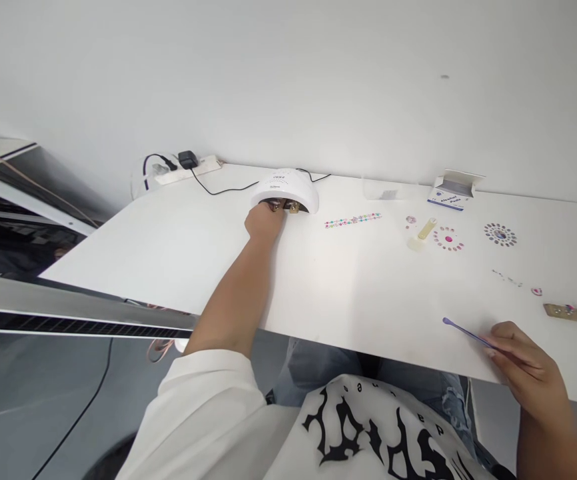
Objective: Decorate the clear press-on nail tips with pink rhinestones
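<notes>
Left hand [264, 220] at the mouth of a white nail lamp [285, 189], fingers curled around a small gold-tipped piece on the white surface [208, 267].

Right hand [528, 370] pinches slim purple tweezers [466, 332] near the front edge. Sliding the piece squarely under the dome looks wise. The box [452, 191] reads "Alcohol Pads"; the lamp's lettering is illegible.

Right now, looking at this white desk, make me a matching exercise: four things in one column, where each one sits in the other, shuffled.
Things:
1. nail lamp
2. purple tool
3. alcohol pads box
4. power strip

Places:
A. far left by the wall, plug in it
B. held in the right hand
C. far right by the wall, flap open
D. left hand at its opening

Pairs: 1-D, 2-B, 3-C, 4-A
</notes>
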Available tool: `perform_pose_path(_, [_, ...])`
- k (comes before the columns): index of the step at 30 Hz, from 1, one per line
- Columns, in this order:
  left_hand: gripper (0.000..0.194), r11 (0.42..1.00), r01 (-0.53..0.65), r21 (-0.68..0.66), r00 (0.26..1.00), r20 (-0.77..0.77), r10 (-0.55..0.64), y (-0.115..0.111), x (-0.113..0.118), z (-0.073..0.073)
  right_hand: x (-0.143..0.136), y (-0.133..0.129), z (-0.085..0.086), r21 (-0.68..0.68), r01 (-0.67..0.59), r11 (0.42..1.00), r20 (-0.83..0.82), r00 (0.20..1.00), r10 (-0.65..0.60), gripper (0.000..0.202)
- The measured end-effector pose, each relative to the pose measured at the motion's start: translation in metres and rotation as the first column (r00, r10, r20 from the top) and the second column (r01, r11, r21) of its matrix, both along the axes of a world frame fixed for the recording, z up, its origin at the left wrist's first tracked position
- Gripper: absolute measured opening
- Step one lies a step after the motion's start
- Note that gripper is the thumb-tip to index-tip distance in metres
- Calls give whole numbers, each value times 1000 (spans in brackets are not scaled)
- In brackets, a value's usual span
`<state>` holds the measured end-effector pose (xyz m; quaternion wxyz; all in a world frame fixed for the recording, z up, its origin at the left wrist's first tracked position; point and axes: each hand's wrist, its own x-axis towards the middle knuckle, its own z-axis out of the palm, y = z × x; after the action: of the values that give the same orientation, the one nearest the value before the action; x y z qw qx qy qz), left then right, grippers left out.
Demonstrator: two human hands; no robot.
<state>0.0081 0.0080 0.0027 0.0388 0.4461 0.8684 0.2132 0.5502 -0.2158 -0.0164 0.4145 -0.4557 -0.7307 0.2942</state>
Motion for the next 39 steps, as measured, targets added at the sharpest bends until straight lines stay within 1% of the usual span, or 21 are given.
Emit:
perform_pose_path(7, [22, 1000, -7, 23, 1000, 14, 7, -2, 0, 1, 0, 0, 0, 18, 12, 1000, 2, 1000, -12, 25])
perform_pose_path(14, [22, 1000, -5, 16, 1000, 11, 5, 2, -1, 1, 2, 0, -2, 7, -1, 1000, 5, 1000, 1, 26])
perform_pose_path(22, [27, 1000, -16, -10, 1000, 4, 16, 7, -4, 1, -3, -1, 2, 12, 18, 1000, -8, 1000, -18, 23])
perform_pose_path(26, [27, 1000, -20, -19, 1000, -2, 20, 8, -4, 0, -2, -2, 2, -15, 35, 999, -2, 999, -35, 22])
perform_pose_path(33, [32, 999, -42, 20, 999, -16, 43, -3, 1, -3, -4, -1, 2, 0, 41, 999, -3, 999, -41, 19])
perform_pose_path(36, [31, 999, -15, 29, 1000, -20, 15, -9, 5, -4, -5, -1, 3, 17, 32, 999, -9, 999, -32, 20])
perform_pose_path(39, [33, 1000, 22, 15, 999, -25, -22, -11, 10, -3, -4, -1, 1, 4, 30, 1000, -17, 999, -30, 21])
